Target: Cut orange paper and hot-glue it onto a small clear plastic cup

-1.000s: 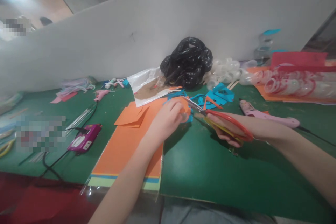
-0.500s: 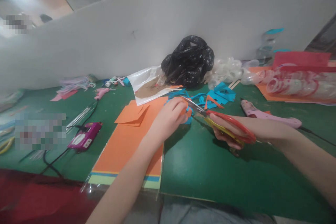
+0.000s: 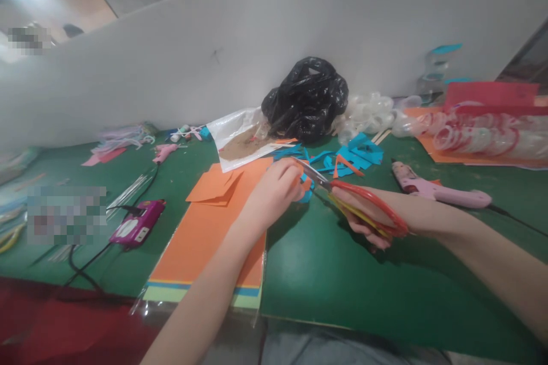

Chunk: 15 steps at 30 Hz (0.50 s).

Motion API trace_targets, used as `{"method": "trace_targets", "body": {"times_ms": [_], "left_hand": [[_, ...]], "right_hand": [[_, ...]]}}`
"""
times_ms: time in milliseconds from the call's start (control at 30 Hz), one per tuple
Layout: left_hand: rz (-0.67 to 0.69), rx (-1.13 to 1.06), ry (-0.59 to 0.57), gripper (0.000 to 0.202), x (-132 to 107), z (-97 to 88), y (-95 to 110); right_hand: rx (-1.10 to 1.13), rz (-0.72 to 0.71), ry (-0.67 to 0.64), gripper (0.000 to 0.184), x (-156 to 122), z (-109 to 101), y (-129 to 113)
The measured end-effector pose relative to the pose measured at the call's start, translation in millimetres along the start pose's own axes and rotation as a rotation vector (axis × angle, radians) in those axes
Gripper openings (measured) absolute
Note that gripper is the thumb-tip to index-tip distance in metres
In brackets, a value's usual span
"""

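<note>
My right hand (image 3: 367,232) grips a pair of scissors (image 3: 349,187) with red and yellow handles, fingers through the loops. Its blades point up and left to the fingertips of my left hand (image 3: 278,185). Pinched in that left hand is a small piece of orange paper (image 3: 306,182), partly hidden by the fingers, with the blades at its edge. Bits of blue paper show just below it. Under my left forearm lies a stack of orange sheets (image 3: 205,245) in a clear sleeve, with folded orange pieces (image 3: 214,185) on top.
Blue paper scraps (image 3: 362,151) lie beyond the scissors, before a black plastic bag (image 3: 310,100). A pink glue gun (image 3: 445,191) rests right, its cord trailing off. Clear plastic cups (image 3: 483,140) stand behind. At left are a purple power strip (image 3: 139,222) and a smaller pink glue gun (image 3: 165,152).
My right hand and the scissors have shifted slightly left, and the handles have drawn closer together. My left hand stays almost in place with the orange paper.
</note>
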State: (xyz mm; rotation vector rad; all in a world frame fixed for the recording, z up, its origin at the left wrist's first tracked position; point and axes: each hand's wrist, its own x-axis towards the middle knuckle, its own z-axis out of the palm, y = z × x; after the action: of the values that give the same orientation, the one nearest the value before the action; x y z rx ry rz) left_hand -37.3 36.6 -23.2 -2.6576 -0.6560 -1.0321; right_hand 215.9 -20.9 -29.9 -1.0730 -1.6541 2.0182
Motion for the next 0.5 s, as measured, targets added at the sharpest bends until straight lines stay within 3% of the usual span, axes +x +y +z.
{"method": "trace_targets", "body": {"times_ms": [200,500], "left_hand": [[-0.056,-0.063,-0.030,0.011,-1,-0.7,0],[-0.139,-0.090,-0.096,0.016,-6,-2.0,-1]], "right_hand": [[0.025,0.075,0.081,0.033,-6,6,-17],[0.064,0.101,0.033,0.044,0,0,-11]]}}
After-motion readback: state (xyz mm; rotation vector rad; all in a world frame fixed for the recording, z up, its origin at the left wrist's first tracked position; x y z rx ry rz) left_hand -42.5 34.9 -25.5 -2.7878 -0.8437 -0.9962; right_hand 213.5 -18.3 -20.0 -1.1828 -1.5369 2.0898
